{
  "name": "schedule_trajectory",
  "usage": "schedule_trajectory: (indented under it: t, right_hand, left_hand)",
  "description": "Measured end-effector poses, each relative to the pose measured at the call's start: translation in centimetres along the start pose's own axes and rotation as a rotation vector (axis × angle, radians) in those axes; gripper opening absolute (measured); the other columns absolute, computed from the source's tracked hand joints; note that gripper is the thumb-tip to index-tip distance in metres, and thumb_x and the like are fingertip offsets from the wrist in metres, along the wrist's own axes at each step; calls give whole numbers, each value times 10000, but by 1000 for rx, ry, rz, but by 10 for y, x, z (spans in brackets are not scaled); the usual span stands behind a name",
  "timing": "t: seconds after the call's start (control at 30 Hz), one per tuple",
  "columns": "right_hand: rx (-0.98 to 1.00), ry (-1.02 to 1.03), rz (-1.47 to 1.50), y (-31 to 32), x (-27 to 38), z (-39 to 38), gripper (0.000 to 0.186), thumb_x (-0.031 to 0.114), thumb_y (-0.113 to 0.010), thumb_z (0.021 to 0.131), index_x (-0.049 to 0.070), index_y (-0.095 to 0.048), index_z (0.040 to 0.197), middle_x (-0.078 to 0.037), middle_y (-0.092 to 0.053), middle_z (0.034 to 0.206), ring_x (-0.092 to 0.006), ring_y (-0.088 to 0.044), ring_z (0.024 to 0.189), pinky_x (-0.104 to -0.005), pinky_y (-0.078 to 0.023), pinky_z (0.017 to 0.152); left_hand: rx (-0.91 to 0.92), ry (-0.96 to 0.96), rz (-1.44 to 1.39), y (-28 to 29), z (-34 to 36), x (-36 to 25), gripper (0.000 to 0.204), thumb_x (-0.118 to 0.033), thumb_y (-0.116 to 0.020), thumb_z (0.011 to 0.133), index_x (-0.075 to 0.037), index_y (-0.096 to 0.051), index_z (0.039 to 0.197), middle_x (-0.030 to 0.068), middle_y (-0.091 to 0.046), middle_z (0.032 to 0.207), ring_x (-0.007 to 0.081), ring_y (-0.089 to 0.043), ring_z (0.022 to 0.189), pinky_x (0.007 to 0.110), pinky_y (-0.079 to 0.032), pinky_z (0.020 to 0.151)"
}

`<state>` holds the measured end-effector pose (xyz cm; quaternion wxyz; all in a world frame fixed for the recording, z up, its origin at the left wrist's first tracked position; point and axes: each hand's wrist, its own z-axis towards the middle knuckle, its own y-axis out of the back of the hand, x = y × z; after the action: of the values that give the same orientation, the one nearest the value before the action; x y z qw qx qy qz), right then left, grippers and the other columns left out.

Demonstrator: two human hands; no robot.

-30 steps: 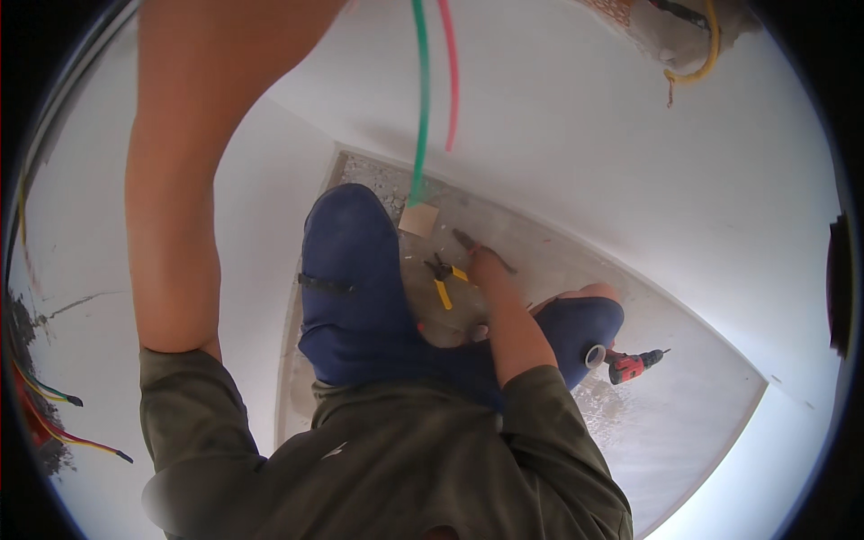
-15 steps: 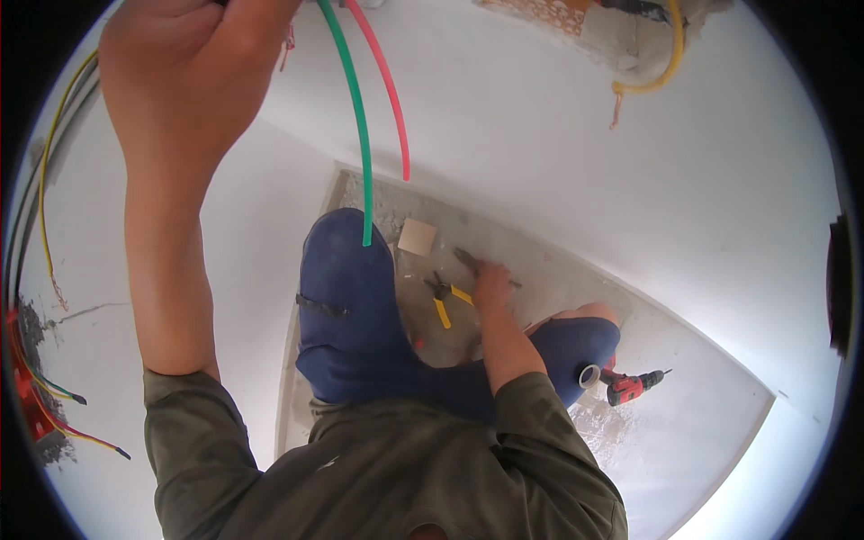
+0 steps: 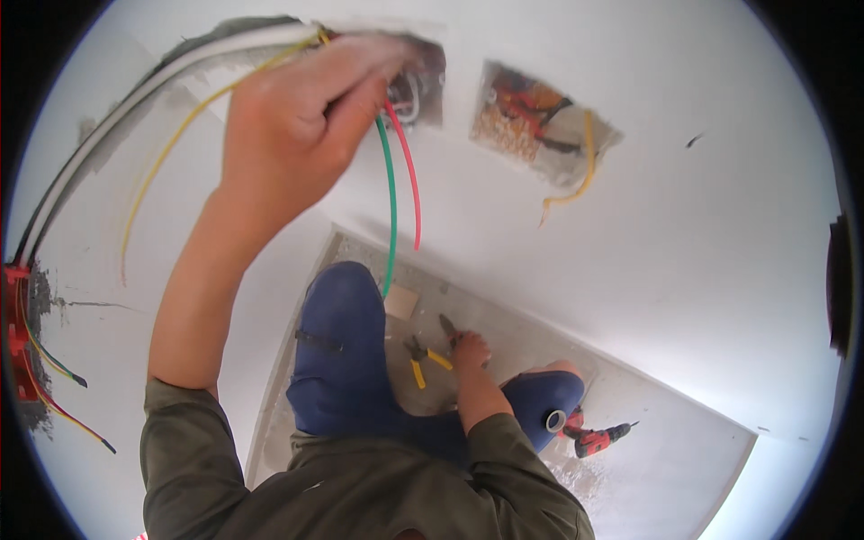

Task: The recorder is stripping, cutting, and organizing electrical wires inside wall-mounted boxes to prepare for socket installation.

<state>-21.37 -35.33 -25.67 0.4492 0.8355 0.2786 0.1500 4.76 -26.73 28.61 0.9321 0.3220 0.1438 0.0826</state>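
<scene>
My left hand (image 3: 301, 126) is raised to a wall box (image 3: 434, 76), its fingers closed at the opening. Whatever the fingertips pinch is hidden behind the hand. Just below the thumb hang a green wire (image 3: 391, 198) and a red wire (image 3: 409, 166). A yellow wire (image 3: 166, 144) curves down to the left, blurred toward its end. Low over the floor, my right hand (image 3: 471, 349) is wrapped round a pair of pliers (image 3: 447, 325) with dark jaws. Beside it lie yellow-handled wire strippers (image 3: 418, 367), handles spread.
A second wall box (image 3: 531, 117) has a bent yellow wire (image 3: 587, 171). White conduit (image 3: 180, 72) runs to red boxes (image 3: 18, 333) with wires sticking out. A small beige square (image 3: 401, 303) lies on the floor. A red drill (image 3: 596, 441) and a round ring (image 3: 555, 420) are by my right knee.
The view has tilted up, bringing both wall boxes into sight. My left hand is now at the left box, with its fingers against the opening. My right hand still grips the pliers.
</scene>
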Motion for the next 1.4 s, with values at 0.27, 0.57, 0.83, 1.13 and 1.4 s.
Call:
schedule_trajectory:
  t: [0.27, 0.57, 0.83, 1.13, 1.4]
  right_hand:
    - [215, 278, 191, 65, 21, 6, 427, 382, -484, 944, 27, -646, 1116, -156, -684, 1011, -320, -703, 964, -428, -566, 770]
    - [711, 381, 1228, 251, -28, -137, 295, 295, -612, 970, 9, -670, 1017, -54, -672, 846, -126, -563, 680, -282, -429, 599]
    - [642, 666, 1515, 395, -23, -258, 418, 198, -551, 991, -25, -547, 1345, -63, -700, 1016, -38, -432, 634, -190, -355, 576]
    - [569, 763, 1913, 437, 27, -256, 410, 111, -512, 984, -42, -492, 1364, -105, -686, 1049, -20, -420, 565, -180, -368, 477]
    - [531, 669, 1923, 451, 31, -262, 434, 82, -523, 961, -55, -486, 1371, -107, -674, 1035, -38, -449, 589, -200, -383, 488]
  left_hand:
    - [-13, -54, 36, 3, -1, 4, 188, -30, -659, 898, -23, -718, 1077, 135, -738, 946, 252, -716, 790, 304, -551, 721]
    - [-42, 15, -28, 4, -5, 8, 177, -77, -663, 899, -91, -732, 1061, 106, -726, 884, 279, -687, 738, 335, -539, 665]
    - [-33, -17, -24, -2, -3, 7, 188, -105, -648, 912, -100, -724, 1084, 100, -722, 862, 299, -676, 731, 363, -535, 661]
    - [-45, 0, -18, -4, -2, 8, 162, -181, -611, 903, -141, -704, 1029, 97, -700, 825, 330, -666, 774, 421, -529, 661]
    - [-25, 3, -3, -2, -2, 9, 171, -161, -628, 915, -121, -716, 1057, 96, -715, 860, 313, -671, 760, 388, -529, 663]
